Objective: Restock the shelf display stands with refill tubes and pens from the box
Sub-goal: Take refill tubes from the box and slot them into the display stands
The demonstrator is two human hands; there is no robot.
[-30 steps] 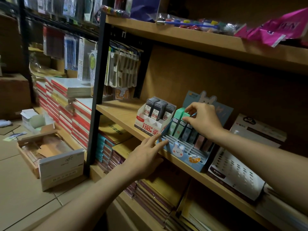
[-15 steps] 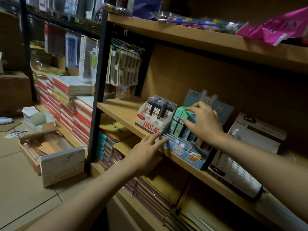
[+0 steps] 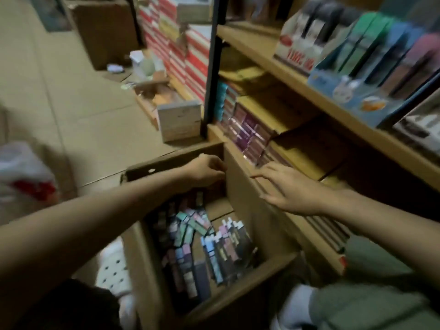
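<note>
While the blue display stand (image 3: pixel 352 91) looks mostly stocked, both hands reach over the box (image 3: pixel 152 277) of tubes (image 3: pixel 190 239) (left fingers curled, hold unclear; right fingers spread), so refills remain.

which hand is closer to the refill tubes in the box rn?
Left. The left hand is above the box's far end, over the refill tubes; the right hand hovers outside, over the shelf edge.

The brown cardboard box (image 3: pixel 152 265) holds pastel refill tubes (image 3: pixel 190 236) in mint green, pink, pale blue and purple, with dark grey ones among them. On the tan wooden shelf (image 3: pixel 316 96) to the far right, the light-blue display stand (image 3: pixel 352 101) bears a white rabbit picture and carries green, blue and pink tubes. Beside it, the white display stand (image 3: pixel 297 55) has red lettering. Far off, red-and-white stacked books (image 3: pixel 192 60) stand on the beige tiled floor (image 3: pixel 47 91).
</note>
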